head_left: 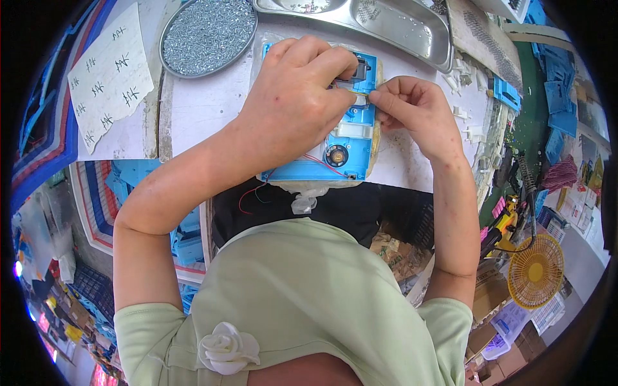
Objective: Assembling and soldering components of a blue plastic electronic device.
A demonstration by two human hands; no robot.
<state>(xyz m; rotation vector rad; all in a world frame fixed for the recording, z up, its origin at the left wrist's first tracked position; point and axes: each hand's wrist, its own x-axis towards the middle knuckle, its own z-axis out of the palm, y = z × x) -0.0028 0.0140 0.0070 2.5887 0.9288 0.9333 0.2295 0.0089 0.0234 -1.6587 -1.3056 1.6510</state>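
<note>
A light-blue plastic housing (302, 168) lies on the table in front of me, with a small round speaker (336, 155), thin red wires (320, 163) and a white strip (353, 130) in it. My left hand (299, 96) reaches over its upper part, fingers bent and closed; what they grip is hidden. At the housing's right edge, my right hand (418, 116) pinches thumb against forefinger. A thin yellowish strand (360, 94) shows between the two hands, and whether either one holds it is too small to tell. A dark part (362, 69) sits in the housing beyond my fingers.
A round metal dish of screws (209, 37) stands at the far left beside a marked paper sheet (111, 77). A steel compartment tray (402, 32) lies at the back. Small white plastic parts (475, 134) are scattered at right. A yellow basket (535, 270) is lower right.
</note>
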